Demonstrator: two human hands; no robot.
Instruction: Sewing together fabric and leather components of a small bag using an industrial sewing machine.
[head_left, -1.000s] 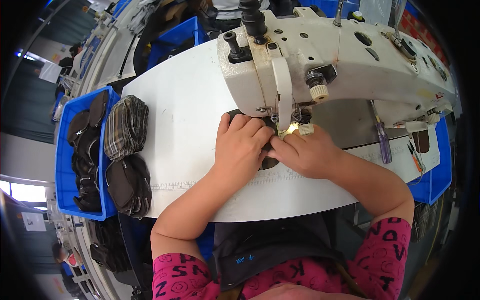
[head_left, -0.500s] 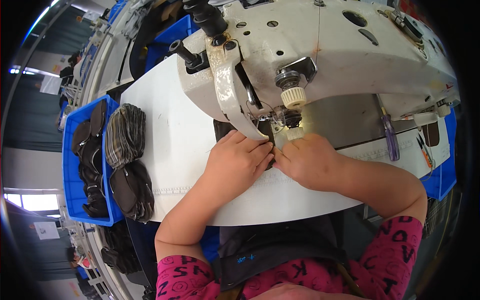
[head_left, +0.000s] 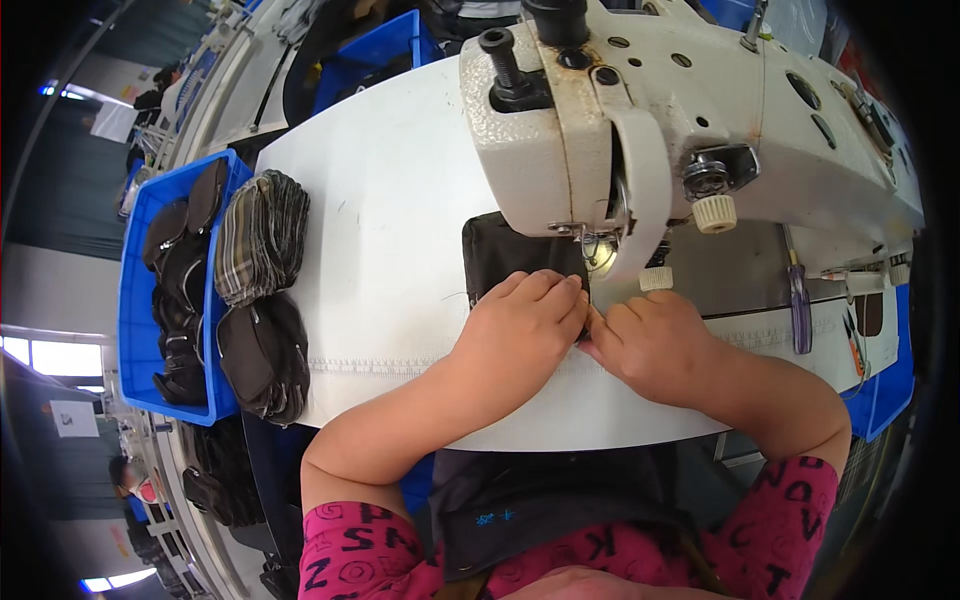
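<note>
A dark fabric piece (head_left: 508, 255) lies under the head of a white sewing machine (head_left: 640, 150), close to the needle. My left hand (head_left: 525, 325) presses on the near part of this fabric, and its thumb and fingertips meet at the right edge. On that same edge my right hand (head_left: 650, 345) is closed, pinching the fabric with thumb and forefinger. The two hands nearly touch just in front of the presser foot area. My palms and curled fingers hide the near part of the piece.
Left on the white table (head_left: 380, 200) lie a stack of striped fabric pieces (head_left: 262, 235) and a stack of dark pieces (head_left: 265, 355). Beside them a blue bin (head_left: 225, 390) holds dark pouches. A purple-handled screwdriver (head_left: 799, 310) and a ruler strip (head_left: 370, 367) are at hand.
The view has shifted, so the machine appears farther right. More of the dark fabric now shows beyond my left hand. Both hands keep hold of its edge.
</note>
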